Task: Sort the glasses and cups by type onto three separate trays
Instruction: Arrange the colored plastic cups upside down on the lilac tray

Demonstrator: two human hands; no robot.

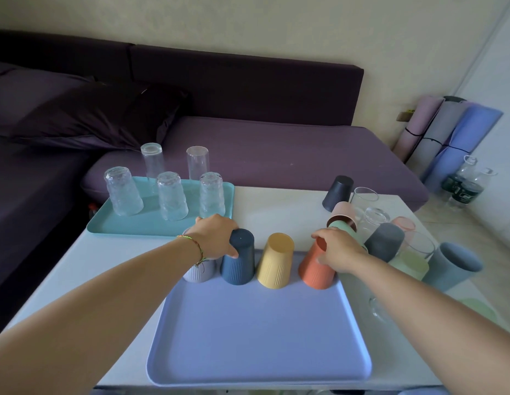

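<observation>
On the lavender-blue tray (256, 337) stand upside-down ribbed plastic cups in a row: a grey-lilac cup (198, 273), a navy cup (239, 260), a yellow cup (276, 262) and an orange cup (315, 270). My left hand (215, 236) grips the navy cup near its top. My right hand (337, 249) holds the orange cup by its upper side. The teal tray (139, 223) at the back left carries several upside-down clear glasses (171, 196), textured ones in front and smooth ones behind.
An unsorted cluster lies at the table's right: a dark cup (337, 193), a pink cup (343, 213), a grey cup (386, 242), a blue-grey cup (453, 266), green cups and clear glasses (373, 220). A purple sofa runs behind the table; rolled mats and bottles stand at the far right.
</observation>
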